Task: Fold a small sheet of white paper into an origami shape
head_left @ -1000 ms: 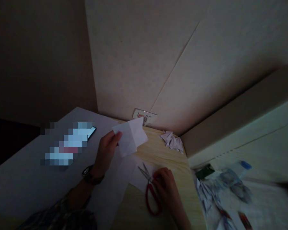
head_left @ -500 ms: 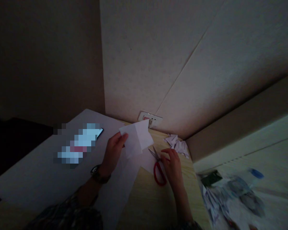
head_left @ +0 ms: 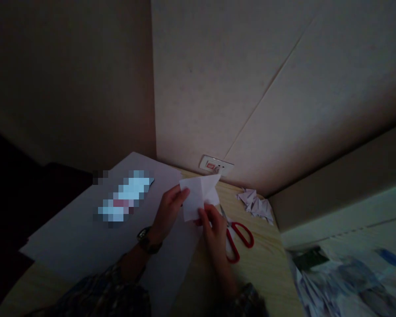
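1. The white paper [head_left: 193,193], creased (one corner jutted sharply), was over the table [head_left: 264,268].
2. The left hand [head_left: 168,209] pinched its left edge.
3. The right hand [head_left: 216,229] pinched its lower edge.

A table [head_left: 267,268] bears paper [head_left: 82,235], scissors [head_left: 230,224], folded shapes [head_left: 261,208]

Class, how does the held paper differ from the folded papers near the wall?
The held paper has broad, flat faces; the folded papers show narrow points. The left hand and right hand grip the held paper; the folded papers rest on the table. Both look whitish.
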The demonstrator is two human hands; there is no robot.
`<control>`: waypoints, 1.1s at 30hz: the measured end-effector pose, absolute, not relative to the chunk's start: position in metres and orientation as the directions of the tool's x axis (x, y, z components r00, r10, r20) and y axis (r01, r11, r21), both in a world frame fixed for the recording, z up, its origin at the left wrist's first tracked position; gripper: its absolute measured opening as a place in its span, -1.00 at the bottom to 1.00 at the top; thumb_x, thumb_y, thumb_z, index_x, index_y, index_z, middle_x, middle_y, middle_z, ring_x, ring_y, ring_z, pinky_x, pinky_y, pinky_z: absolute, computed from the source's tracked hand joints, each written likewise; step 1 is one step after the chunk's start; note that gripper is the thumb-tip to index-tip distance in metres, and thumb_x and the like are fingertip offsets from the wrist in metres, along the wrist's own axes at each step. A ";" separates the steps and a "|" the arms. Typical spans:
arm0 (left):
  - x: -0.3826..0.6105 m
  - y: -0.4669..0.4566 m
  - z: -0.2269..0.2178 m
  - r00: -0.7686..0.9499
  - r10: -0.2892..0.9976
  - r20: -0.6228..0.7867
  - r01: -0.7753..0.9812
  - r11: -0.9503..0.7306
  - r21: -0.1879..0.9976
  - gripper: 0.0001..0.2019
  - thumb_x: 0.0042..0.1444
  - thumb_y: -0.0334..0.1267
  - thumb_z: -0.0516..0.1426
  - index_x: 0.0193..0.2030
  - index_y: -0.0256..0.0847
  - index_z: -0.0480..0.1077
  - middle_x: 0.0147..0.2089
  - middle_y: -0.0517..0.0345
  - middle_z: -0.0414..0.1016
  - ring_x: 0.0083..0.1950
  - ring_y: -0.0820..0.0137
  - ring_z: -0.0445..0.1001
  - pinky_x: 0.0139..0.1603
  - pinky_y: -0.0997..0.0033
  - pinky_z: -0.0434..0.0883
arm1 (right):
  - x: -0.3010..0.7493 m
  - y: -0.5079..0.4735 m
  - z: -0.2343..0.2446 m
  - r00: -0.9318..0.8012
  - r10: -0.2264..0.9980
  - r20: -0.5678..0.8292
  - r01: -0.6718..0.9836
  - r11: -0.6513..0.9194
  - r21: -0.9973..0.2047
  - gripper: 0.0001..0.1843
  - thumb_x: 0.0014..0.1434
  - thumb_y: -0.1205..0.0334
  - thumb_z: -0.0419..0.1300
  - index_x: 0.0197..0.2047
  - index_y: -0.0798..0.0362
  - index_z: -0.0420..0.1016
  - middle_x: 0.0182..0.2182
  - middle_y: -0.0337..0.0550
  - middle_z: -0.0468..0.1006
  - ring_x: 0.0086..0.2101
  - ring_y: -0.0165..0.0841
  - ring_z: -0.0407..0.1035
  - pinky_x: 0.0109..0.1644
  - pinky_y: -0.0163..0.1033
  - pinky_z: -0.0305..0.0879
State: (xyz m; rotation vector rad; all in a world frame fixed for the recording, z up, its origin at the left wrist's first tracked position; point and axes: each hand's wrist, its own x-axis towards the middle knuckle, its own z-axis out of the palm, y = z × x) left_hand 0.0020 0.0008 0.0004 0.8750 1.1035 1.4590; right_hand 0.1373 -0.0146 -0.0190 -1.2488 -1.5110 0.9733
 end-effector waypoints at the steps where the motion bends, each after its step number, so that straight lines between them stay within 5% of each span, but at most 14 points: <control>1: 0.002 0.000 0.001 -0.160 0.986 -0.040 -0.312 -0.013 0.950 -0.72 0.03 -0.06 0.24 -0.29 -0.27 0.49 -0.47 0.25 0.46 -0.44 0.44 0.36 -0.40 0.50 0.32 | 0.139 -0.015 -0.020 -0.059 0.987 0.149 0.253 0.159 -0.954 -0.76 0.24 0.10 0.10 -0.36 0.04 0.46 -0.60 -0.30 0.50 -0.56 -0.40 0.39 -0.44 -0.35 0.26; 8: 0.001 0.002 0.002 -0.235 0.971 -0.039 -0.313 -0.037 0.949 -0.76 0.03 -0.09 0.24 -0.39 -0.26 0.45 -0.54 0.32 0.35 -0.49 0.50 0.27 -0.47 0.56 0.26 | 0.147 -0.011 -0.023 -0.133 0.975 0.176 0.345 0.212 -0.914 -0.55 0.29 0.04 0.03 -0.59 0.03 0.33 -0.69 -0.32 0.37 -0.61 -0.46 0.27 -0.46 -0.36 0.14; 24: 0.003 0.006 -0.005 -0.177 0.983 0.048 -0.390 -0.115 0.913 -0.68 0.01 -0.03 0.24 -0.32 -0.31 0.50 -0.50 0.24 0.41 -0.47 0.47 0.31 -0.45 0.52 0.25 | 0.169 0.002 -0.027 0.022 0.970 0.242 0.225 0.231 -0.947 -0.54 0.23 -0.14 0.07 -0.48 0.05 0.41 -0.66 -0.30 0.38 -0.60 -0.42 0.25 -0.46 -0.32 0.15; 33: 0.003 0.009 -0.006 -0.163 0.983 0.089 -0.405 -0.149 0.902 -0.62 -0.03 0.04 0.24 -0.35 -0.31 0.48 -0.48 0.21 0.44 -0.43 0.45 0.34 -0.40 0.50 0.25 | 0.226 -0.014 0.006 -0.178 0.973 0.147 0.516 0.220 -0.828 -0.53 0.18 -0.18 0.09 -0.52 0.01 0.45 -0.65 -0.23 0.45 -0.58 -0.36 0.32 -0.47 -0.28 0.21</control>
